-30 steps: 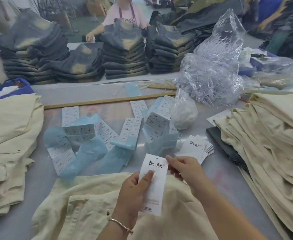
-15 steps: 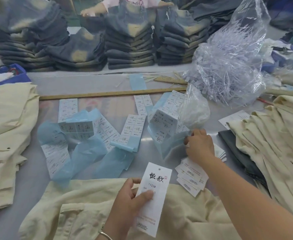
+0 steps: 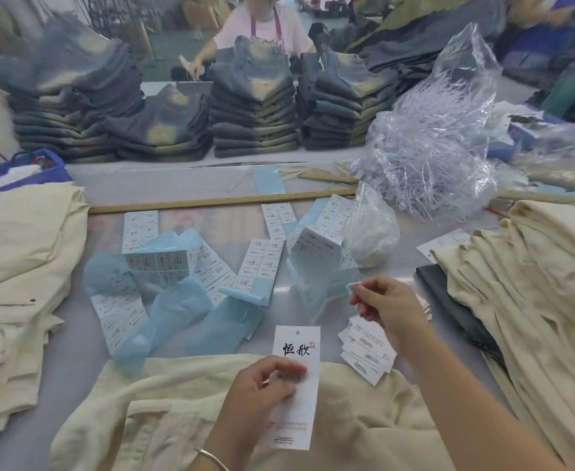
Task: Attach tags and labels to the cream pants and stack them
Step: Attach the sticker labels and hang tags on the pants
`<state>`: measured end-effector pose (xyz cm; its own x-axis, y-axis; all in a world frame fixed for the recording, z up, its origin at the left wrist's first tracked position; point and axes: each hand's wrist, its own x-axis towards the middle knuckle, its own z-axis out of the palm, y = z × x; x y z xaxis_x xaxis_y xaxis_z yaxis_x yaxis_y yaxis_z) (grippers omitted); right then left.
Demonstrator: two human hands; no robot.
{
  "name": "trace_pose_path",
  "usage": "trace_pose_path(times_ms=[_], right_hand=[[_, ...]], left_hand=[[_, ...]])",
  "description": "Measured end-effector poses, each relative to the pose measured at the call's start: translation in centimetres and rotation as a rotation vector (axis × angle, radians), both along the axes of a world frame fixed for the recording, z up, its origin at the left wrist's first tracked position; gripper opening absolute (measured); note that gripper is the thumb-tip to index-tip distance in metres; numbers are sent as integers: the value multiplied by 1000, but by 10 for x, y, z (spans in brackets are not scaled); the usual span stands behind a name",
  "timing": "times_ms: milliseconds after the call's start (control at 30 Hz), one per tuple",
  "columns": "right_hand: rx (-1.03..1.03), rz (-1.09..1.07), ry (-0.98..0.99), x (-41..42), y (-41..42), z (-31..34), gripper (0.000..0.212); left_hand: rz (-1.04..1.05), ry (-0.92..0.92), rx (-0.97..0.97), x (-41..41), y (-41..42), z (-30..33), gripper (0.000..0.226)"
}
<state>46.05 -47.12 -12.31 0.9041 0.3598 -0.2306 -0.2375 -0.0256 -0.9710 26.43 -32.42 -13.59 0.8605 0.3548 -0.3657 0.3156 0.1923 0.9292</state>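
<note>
Evidently mid-labelling, the left hand (image 3: 262,385) pinches the white hang tag (image 3: 295,385) over the cream pants (image 3: 177,419) at the tabletop's near edge, while the right hand (image 3: 386,309) pinches a small white sticker (image 3: 353,287), which next needs pressing squarely onto the tag.

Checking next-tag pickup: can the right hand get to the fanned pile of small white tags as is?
Probably yes. The right hand hovers just above the fanned pile of small white tags, nothing lying on them, though it pinches a small white piece.
</note>
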Motion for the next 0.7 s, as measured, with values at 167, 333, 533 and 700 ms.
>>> trace_pose_path(times_ms=[167, 333, 533, 700], right_hand=[[-66, 126, -21, -61, 0, 20, 19], [-150, 172, -146, -111, -10, 42, 21], [21, 200, -93, -145, -38, 74, 10], [92, 219, -130, -163, -53, 90, 10]], left_hand=[[63, 37, 208, -3, -13, 10, 24], [59, -18, 415, -19, -27, 21, 18], [66, -211, 432, -49, -39, 41, 77], [87, -290, 402, -62, -49, 67, 35]])
